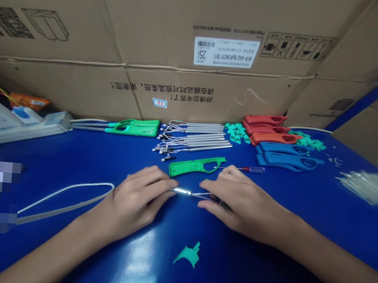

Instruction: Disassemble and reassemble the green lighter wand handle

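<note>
My left hand [145,192] is closed round a thin silver metal tube [182,191], whose right end sticks out past the fingertips. White wires [201,195] run from that end into my right hand [239,202], which is curled over a small black wired piece, mostly hidden under the fingers. Just beyond the hands lies a green lighter-shaped half shell [190,166], hollow side up. Behind it is a screwdriver [255,169] with a clear and red handle. A loose teal plastic trigger piece [189,255] rests on the blue table nearer to me.
Several wired silver tubes [205,136] lie in a row at the back. Green assembled handles [140,127] are left of them; teal caps [237,133], red shells [264,120] and blue shells [287,161] sit right. A power strip [26,128] stands at far left, clear strips [368,188] at far right.
</note>
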The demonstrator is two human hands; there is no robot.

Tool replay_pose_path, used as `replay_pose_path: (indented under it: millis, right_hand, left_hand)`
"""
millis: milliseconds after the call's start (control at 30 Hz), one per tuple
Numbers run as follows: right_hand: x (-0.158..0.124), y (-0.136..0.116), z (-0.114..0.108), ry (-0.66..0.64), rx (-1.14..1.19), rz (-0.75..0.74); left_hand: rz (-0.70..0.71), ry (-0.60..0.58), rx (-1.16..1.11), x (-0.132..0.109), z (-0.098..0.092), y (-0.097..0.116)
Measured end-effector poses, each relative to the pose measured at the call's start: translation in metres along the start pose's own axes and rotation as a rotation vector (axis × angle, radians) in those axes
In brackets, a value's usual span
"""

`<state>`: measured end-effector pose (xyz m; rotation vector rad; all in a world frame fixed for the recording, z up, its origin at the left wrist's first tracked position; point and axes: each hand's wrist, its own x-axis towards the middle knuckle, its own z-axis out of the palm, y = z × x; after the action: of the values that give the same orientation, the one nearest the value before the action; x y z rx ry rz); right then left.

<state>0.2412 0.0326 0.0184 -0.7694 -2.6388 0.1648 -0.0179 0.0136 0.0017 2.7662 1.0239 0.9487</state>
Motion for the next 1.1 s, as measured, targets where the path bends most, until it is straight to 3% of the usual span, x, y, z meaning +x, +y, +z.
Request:
replay_pose_path:
  millis: [133,300,567,800,967,1100]
  right_hand:
    - [0.000,0.003,-0.009,-0.065,-0.042,0.150]
    - [0.001,0.005,-0.016,-0.261,-0.115,0.357]
    - [0.002,-0.004,-0.013,-0.265,0.265,0.362]
    - [-0.004,0.008,-0.033,-0.439,0.134,0.390]
    - [-0.002,0.000,-0.021,-0.334,0.309,0.359]
    - [-0.003,-0.003,-0.021,-0.331,0.286,0.322]
  left_hand:
    - [-0.024,-0.002,0.015,-0.001,0.001,-0.001]
    - [-0.047,0.017,0.036,-0.003,0.002,-0.004]
    - [-0.028,0.013,0.023,-0.002,-0.001,-0.001]
    - [-0.027,-0.020,0.004,0.001,-0.001,0.003]
    - [-0.016,-0.055,-0.048,0.001,0.000,0.003]
    - [-0.004,-0.081,-0.074,0.001,-0.002,0.004]
